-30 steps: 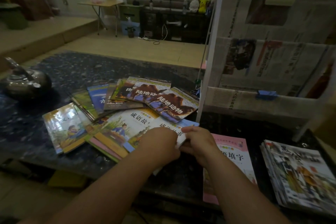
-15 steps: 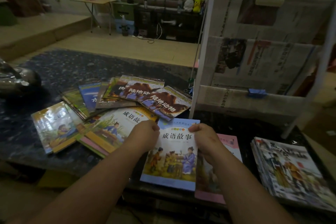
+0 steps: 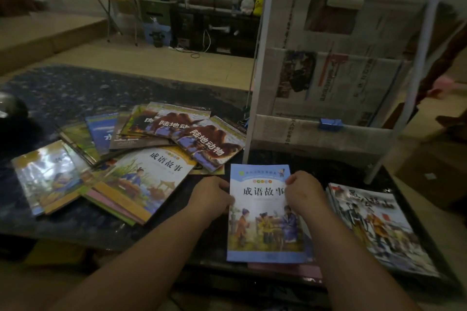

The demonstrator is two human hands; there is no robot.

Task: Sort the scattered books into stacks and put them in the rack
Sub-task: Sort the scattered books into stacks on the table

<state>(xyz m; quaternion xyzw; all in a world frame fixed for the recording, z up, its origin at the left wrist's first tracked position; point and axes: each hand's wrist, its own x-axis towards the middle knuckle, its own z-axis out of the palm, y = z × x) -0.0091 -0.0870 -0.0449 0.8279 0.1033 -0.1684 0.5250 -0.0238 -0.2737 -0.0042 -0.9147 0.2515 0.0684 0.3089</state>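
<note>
The fingers (image 3: 290, 181) of the right hand (image 3: 304, 193) curl over the right edge of a blue storybook (image 3: 265, 232) near its top and pinch it, with the knuckles hiding part of the title. The left hand (image 3: 211, 197) grips the opposite edge at the same height; its fingertips are tucked out of sight, so how far they reach under the cover cannot be told.

The storybook is thin, with a pale blue border, dark Chinese title characters and a painted scene of robed children. It lies flat near the front edge of the dark bench (image 3: 63, 88), on top of a pink book (image 3: 283, 267) that shows only as a strip below it. A tidy stack (image 3: 374, 225) lies just to its right, and the scattered books (image 3: 141, 156) fan out to the left. The white rack (image 3: 255, 83), draped with newspaper, stands behind.

Half a second ago the storybook sat further left and left the pink book's right side uncovered. It now covers that book almost squarely.
</note>
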